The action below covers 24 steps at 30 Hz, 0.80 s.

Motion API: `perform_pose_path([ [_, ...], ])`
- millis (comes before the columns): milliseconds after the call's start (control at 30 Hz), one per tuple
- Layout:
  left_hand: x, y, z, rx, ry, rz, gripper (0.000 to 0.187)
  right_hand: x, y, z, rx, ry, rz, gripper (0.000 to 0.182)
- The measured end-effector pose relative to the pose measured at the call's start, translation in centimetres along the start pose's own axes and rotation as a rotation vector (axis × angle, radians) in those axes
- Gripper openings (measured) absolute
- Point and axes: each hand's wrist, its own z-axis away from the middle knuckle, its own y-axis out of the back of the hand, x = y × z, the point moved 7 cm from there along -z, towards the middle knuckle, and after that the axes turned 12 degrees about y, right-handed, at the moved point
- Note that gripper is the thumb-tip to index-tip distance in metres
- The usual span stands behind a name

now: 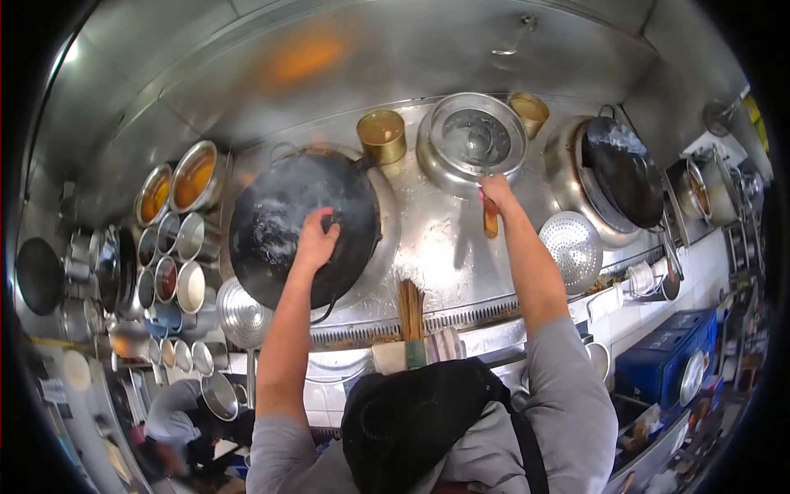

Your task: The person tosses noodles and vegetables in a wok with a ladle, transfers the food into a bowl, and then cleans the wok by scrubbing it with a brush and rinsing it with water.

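My left hand is over a large black wok on the left burner. Its fingers are curled around a small dark thing that I cannot make out. Wet, whitish streaks and steam show on the dark surface. My right hand grips the wooden handle of a ladle. The ladle's bowl is in a round metal pot at the back centre, which holds liquid.
Two tins flank the pot. A second black wok leans tilted over the right burner. Perforated strainers lie on either side. A bamboo brush stands at the front edge. Several seasoning containers crowd the left. Another person is lower left.
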Motion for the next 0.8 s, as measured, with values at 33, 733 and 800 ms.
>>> perform_pose_path([
  [33, 2.6, -0.8, 0.0, -0.054, -0.053, 0.018, 0.040, 0.3, 0.5, -0.1, 0.016, -0.002, -0.013, 0.027],
  [733, 27.6, -23.7, -5.6, -0.293, 0.235, 0.565, 0.042, -0.7, -6.1, 11.3, -0.033, 0.326, -0.703, 0.019],
  [800, 28.4, -22.6, -5.7, -0.131, 0.117, 0.399, 0.039, 0.0, -5.8, 11.4, 0.014, 0.200, -0.481, 0.028],
])
